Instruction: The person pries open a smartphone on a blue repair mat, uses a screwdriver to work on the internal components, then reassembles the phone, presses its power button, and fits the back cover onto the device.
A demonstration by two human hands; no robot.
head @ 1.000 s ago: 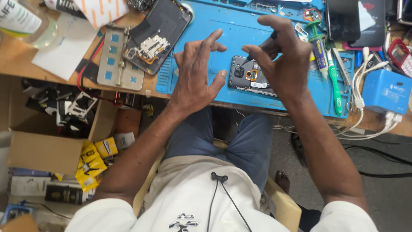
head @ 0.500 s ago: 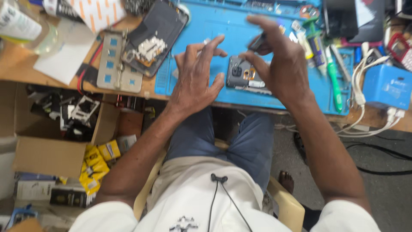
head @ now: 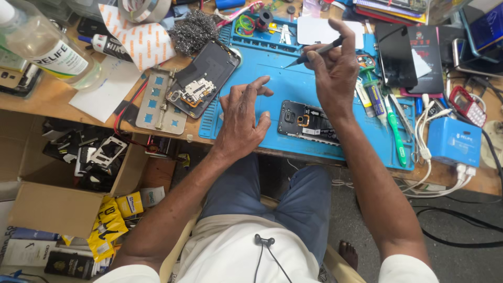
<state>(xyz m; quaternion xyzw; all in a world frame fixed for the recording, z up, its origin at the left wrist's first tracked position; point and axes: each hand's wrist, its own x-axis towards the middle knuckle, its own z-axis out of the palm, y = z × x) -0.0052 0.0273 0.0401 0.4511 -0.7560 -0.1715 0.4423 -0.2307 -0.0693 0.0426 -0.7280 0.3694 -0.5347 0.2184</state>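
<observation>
Black tweezers pinched in right hand fingertips

A worn wooden bench runs across the top, crowded edge to edge, with a blue mat laid over its middle. Below its left end an open cardboard box sits full of dark scrap parts. To the right the floor is grey and dull, with black cables trailing over it. Daylight falls evenly, with soft shadows.
</observation>
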